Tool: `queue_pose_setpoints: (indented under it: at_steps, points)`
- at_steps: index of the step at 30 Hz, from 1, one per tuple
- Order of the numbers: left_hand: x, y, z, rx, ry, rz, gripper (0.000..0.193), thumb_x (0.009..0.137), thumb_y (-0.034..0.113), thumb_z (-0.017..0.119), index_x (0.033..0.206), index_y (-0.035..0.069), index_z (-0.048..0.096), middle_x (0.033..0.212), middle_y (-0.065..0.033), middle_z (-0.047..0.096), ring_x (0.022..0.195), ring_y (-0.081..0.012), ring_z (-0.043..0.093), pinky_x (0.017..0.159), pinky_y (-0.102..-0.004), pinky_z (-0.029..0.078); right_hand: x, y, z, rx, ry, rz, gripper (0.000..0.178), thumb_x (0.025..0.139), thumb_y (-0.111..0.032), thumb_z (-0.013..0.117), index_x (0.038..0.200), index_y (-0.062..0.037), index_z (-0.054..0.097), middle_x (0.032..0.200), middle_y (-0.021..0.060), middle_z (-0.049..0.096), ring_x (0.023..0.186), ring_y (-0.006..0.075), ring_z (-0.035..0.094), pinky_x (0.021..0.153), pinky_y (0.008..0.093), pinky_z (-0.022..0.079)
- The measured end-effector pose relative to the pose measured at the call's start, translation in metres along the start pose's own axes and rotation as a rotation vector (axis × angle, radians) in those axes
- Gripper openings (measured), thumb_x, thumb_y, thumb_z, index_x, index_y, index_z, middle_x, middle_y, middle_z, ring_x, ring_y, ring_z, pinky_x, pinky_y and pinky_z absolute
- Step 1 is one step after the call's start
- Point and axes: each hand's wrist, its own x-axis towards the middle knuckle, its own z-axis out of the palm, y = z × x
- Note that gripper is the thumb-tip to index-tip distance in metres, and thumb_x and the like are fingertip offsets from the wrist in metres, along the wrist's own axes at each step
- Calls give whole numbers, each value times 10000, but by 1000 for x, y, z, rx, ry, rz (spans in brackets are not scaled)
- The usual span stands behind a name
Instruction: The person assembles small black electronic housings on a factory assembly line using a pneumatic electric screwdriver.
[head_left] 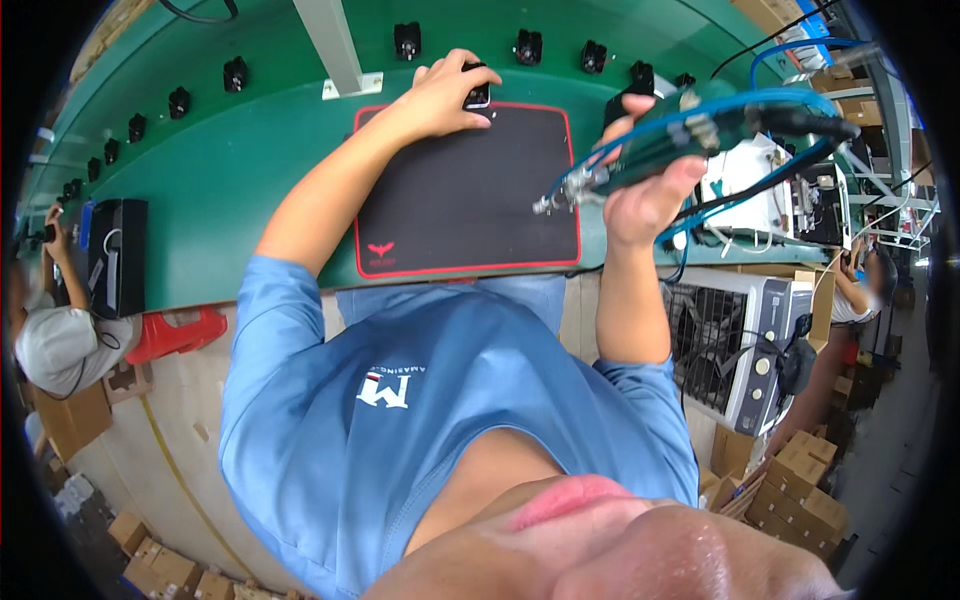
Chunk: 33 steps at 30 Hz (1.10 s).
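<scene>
Looks like the part-steadying step imo: left grip has a small black part in its fingers, mat just nearer, while right grip holds a green tool, so next probably calls for lining up the tool tip.

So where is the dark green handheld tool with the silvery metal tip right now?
In the head view, the tool is right of centre, in the right hand, its tip showing against the right side of the red-bordered black rectangular mat.
</scene>
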Motion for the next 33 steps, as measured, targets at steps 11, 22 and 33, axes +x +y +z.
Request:
queue_pose_setpoints:
  at_steps: [11,22,33]
  points:
    - [-104,38,49,-307,134,60,798,748,383,879,1412,104,534,1286,-101,581,1207,-322,542,1009,-449,387,33,23,56,154,-81,-234,852,987,-797,199,997,-23,555,772,124,621,594,220,610,557,363,565]
    - [-105,36,57,-261,199,104,813,741,470,879,1393,109,556,1244,-77,595,1118,-309,513,937,-431,367,2,27,81,76,130,-131,847,997,-760,332,1491,-73,374,1151,166,624,683,182,569,608,287,494]
    - [-104,37,56,-272,194,80,787,743,468,881,1361,91,571,1198,-75,594,1110,-308,510,943,-433,369,4,16,89,256,188,-77,862,982,-778,336,1503,-93,366,1128,166,615,665,175,543,586,275,467]
